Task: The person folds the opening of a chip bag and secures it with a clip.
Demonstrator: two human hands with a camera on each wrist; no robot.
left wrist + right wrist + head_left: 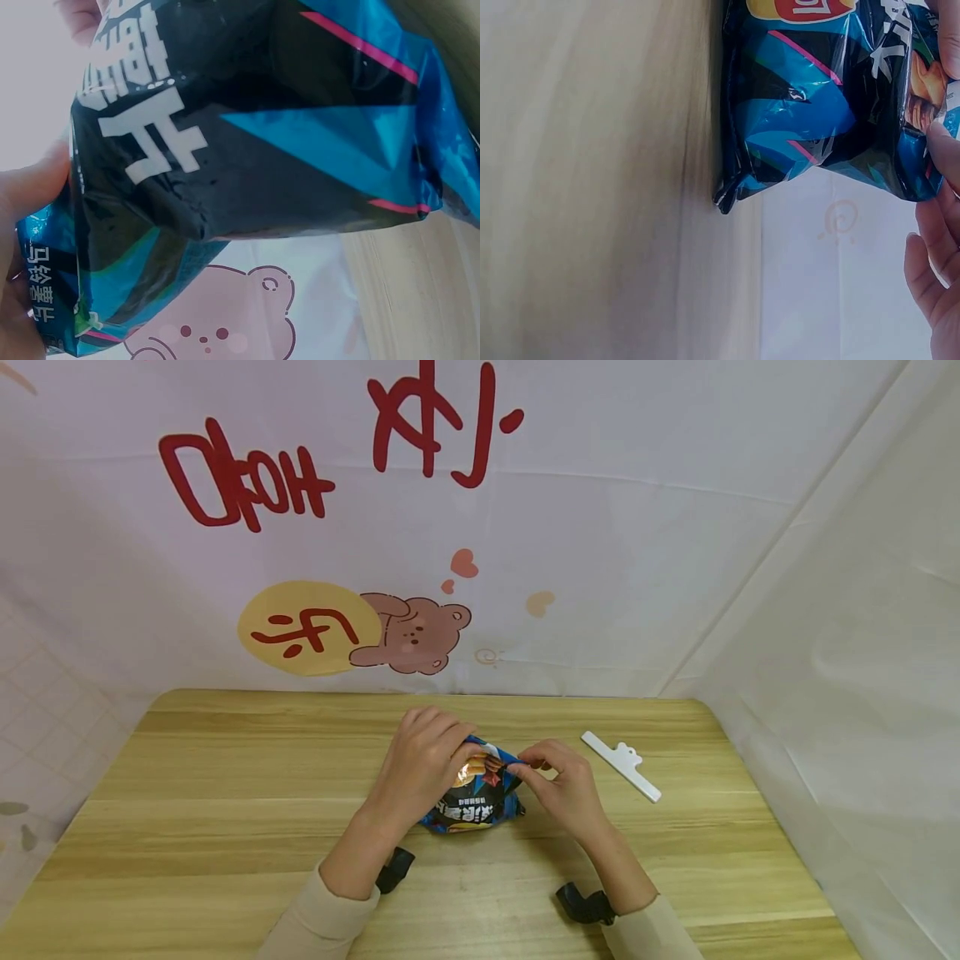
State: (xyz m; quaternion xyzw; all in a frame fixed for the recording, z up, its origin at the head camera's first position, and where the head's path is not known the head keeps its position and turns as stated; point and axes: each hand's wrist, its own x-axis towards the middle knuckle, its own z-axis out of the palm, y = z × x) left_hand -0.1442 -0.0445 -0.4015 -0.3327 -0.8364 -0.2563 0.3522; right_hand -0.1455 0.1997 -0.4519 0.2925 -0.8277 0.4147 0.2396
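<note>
A blue and black bag of potato chips [472, 797] stands on the table between both hands, its top end folded over. My left hand [427, 756] grips the bag's upper left side; in the left wrist view its thumb presses the bag's front [247, 142] near the fold. With thumb and fingertips, my right hand [562, 781] pinches the top right corner of the bag. In the right wrist view, the bag's bottom corner [731, 191] meets the wooden tabletop. A white sealing clip [621, 766] lies to the right of the right hand.
The wooden table [225, 777] ends at a white cloth backdrop [600, 568] printed with red characters and a pink bear [416, 639]. More white cloth [862, 652] hangs at the right side. Black camera mounts [585, 906] sit on the wrists.
</note>
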